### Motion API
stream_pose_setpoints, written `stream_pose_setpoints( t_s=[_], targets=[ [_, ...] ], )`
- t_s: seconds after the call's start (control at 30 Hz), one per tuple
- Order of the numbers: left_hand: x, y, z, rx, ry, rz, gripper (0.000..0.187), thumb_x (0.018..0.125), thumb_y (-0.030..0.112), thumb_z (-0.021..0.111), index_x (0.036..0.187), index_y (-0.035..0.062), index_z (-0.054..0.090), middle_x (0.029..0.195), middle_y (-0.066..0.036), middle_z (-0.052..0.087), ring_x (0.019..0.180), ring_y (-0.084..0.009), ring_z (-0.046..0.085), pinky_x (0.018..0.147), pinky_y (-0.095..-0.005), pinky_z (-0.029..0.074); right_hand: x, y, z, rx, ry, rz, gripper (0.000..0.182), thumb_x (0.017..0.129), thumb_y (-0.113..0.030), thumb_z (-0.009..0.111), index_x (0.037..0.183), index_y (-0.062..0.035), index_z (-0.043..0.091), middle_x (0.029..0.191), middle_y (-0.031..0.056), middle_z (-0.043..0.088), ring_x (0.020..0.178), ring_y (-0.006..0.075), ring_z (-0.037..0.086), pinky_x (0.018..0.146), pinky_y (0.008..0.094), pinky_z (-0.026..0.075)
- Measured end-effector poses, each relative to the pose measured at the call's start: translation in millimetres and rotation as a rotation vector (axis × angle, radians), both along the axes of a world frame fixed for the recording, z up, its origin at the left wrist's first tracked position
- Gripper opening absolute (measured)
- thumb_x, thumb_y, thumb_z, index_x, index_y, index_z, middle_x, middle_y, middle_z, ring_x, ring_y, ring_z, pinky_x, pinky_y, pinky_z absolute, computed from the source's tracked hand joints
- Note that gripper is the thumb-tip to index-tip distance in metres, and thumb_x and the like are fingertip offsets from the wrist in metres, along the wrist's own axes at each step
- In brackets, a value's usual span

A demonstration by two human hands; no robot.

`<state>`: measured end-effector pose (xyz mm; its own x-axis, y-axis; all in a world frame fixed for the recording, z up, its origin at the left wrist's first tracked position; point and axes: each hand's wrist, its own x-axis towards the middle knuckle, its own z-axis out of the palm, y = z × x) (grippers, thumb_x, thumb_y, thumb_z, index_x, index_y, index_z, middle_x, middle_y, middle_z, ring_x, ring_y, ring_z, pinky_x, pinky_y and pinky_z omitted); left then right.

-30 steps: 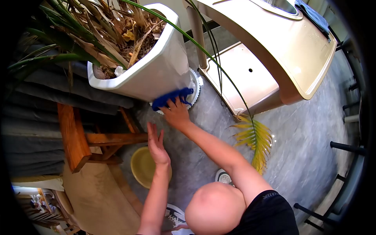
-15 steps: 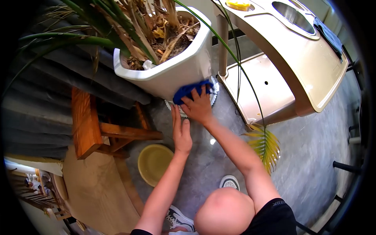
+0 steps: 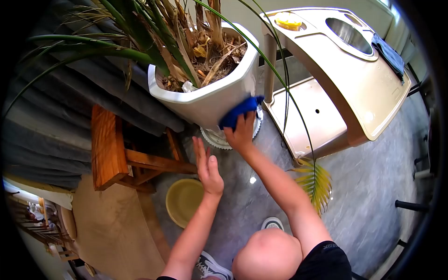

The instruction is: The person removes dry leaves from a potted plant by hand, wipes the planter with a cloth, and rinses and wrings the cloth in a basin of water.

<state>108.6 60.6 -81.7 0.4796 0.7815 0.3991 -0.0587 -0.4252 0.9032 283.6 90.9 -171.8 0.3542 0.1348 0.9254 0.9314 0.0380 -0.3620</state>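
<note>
A big white planter [image 3: 198, 106] holds a plant with dry stalks [image 3: 182, 56] and long green leaves. My right hand [image 3: 241, 134] presses a blue cloth [image 3: 238, 113] against the planter's lower side, its fingers bent over the cloth. Under the planter shows a white saucer [image 3: 218, 141] with a ridged rim. My left hand [image 3: 209, 173] is raised above the floor just in front of the saucer, fingers stretched out, holding nothing. Below it stands a yellow-green basin [image 3: 179, 205], partly covered by my left forearm.
A wooden stool [image 3: 109, 154] stands left of the planter, by a dark grey curtain [image 3: 51, 126]. On the right is a beige cart [image 3: 345, 74] with a metal bowl [image 3: 347, 36], a yellow-lidded container [image 3: 288, 21] and a blue-grey cloth [image 3: 389, 57]. A palm leaf [image 3: 315, 186] hangs nearby.
My left hand has drawn back from the saucer's edge. The blue cloth under my right hand has slid a little higher on the planter. The whole view has shifted slightly.
</note>
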Motion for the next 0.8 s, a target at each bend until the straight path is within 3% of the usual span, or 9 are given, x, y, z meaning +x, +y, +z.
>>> stream_pose_setpoints(
  t_s=[0.07, 0.1, 0.2, 0.27, 0.37, 0.47, 0.6, 0.77, 0.8],
  targets=[
    [-3.7, -1.3, -1.9, 0.001, 0.034, 0.006, 0.059, 0.105, 0.018, 0.039, 0.159, -0.0036, 0.025, 0.169, -0.017, 0.018, 0.156, -0.0292, 0.016, 0.121, -0.0465, 0.030, -8.2, -7.3, -29.9, -0.141, 0.351, 0.077, 0.077, 0.093, -0.036, 0.058, 0.157, -0.0050, 0.027, 0.159, 0.0343, 0.025, 0.143, 0.0599, 0.026, 0.118, 0.0648, 0.020],
    [-5.4, -2.3, -2.5, 0.005, 0.030, 0.005, 0.059, 0.105, 0.018, 0.039, 0.159, -0.0036, 0.025, 0.169, -0.017, 0.018, 0.156, -0.0292, 0.016, 0.121, -0.0465, 0.030, -4.5, -5.9, -24.2, -0.137, 0.346, 0.077, 0.077, 0.093, -0.036, 0.058, 0.157, -0.0050, 0.027, 0.159, 0.0343, 0.025, 0.143, 0.0599, 0.026, 0.118, 0.0648, 0.020],
    [-9.9, -3.3, -3.9, -0.004, 0.032, -0.007, 0.059, 0.106, 0.019, 0.040, 0.158, -0.0037, 0.027, 0.169, -0.016, 0.020, 0.156, -0.0293, 0.017, 0.121, -0.0469, 0.030, 18.4, -9.3, 38.5, 0.056, 0.364, 0.166, 0.067, 0.100, -0.031, 0.041, 0.155, 0.0043, 0.027, 0.161, 0.0325, 0.025, 0.147, 0.0510, 0.027, 0.121, 0.0547, 0.020],
    [-12.7, -2.2, -4.6, -0.014, 0.008, -0.013, 0.058, 0.106, 0.019, 0.040, 0.157, -0.0040, 0.029, 0.168, -0.017, 0.021, 0.156, -0.0294, 0.018, 0.120, -0.0470, 0.031, 44.6, -7.8, 81.1, 0.157, 0.343, 0.247, 0.065, 0.100, -0.031, 0.039, 0.153, 0.0063, 0.032, 0.158, 0.0306, 0.031, 0.147, 0.0465, 0.031, 0.121, 0.0509, 0.023],
    [-15.2, -1.1, -2.3, -0.016, 0.034, -0.004, 0.056, 0.106, 0.020, 0.041, 0.156, -0.0042, 0.033, 0.168, -0.017, 0.022, 0.155, -0.0297, 0.020, 0.120, -0.0470, 0.032, 78.8, -15.3, 154.0, 0.184, 0.443, 0.480, 0.063, 0.100, -0.031, 0.043, 0.150, 0.0068, 0.037, 0.154, 0.0287, 0.039, 0.144, 0.0424, 0.037, 0.120, 0.0459, 0.026],
    [-12.5, -3.3, -0.3, -0.013, 0.067, 0.000, 0.056, 0.106, 0.020, 0.041, 0.155, -0.0042, 0.035, 0.168, -0.017, 0.023, 0.155, -0.0302, 0.022, 0.119, -0.0470, 0.033, 100.5, -13.1, 192.8, 0.066, 0.352, 0.403, 0.049, 0.100, -0.024, 0.049, 0.141, 0.0015, 0.051, 0.147, 0.0259, 0.047, 0.138, 0.0399, 0.044, 0.118, 0.0430, 0.030],
    [-9.0, -8.9, 2.3, -0.032, 0.040, -0.003, 0.053, 0.104, 0.018, 0.044, 0.152, -0.0049, 0.040, 0.166, -0.021, 0.023, 0.153, -0.0345, 0.026, 0.119, -0.0446, 0.034, 115.5, -9.7, 178.6, 0.085, 0.289, 0.452, 0.046, 0.102, -0.029, 0.051, 0.139, -0.0016, 0.055, 0.148, 0.0235, 0.047, 0.138, 0.0374, 0.044, 0.118, 0.0428, 0.030],
    [-11.1, -14.9, 17.1, -0.023, 0.060, -0.010, 0.050, 0.104, 0.018, 0.044, 0.148, -0.0045, 0.047, 0.164, -0.025, 0.026, 0.151, -0.0370, 0.030, 0.119, -0.0443, 0.032, 92.1, -6.1, 138.2, 0.250, 0.584, 0.573, 0.052, 0.107, -0.035, 0.038, 0.147, -0.0018, 0.045, 0.149, 0.0193, 0.047, 0.141, 0.0328, 0.042, 0.120, 0.0400, 0.026],
    [-12.2, -13.9, 18.4, -0.020, 0.054, -0.007, 0.050, 0.104, 0.018, 0.044, 0.148, -0.0045, 0.047, 0.164, -0.025, 0.026, 0.151, -0.0370, 0.030, 0.119, -0.0443, 0.032, 84.5, -2.7, 131.1, 0.264, 0.787, 0.539, 0.054, 0.107, -0.035, 0.034, 0.147, -0.0007, 0.046, 0.149, 0.0144, 0.047, 0.140, 0.0252, 0.041, 0.119, 0.0362, 0.026]
  ],
)
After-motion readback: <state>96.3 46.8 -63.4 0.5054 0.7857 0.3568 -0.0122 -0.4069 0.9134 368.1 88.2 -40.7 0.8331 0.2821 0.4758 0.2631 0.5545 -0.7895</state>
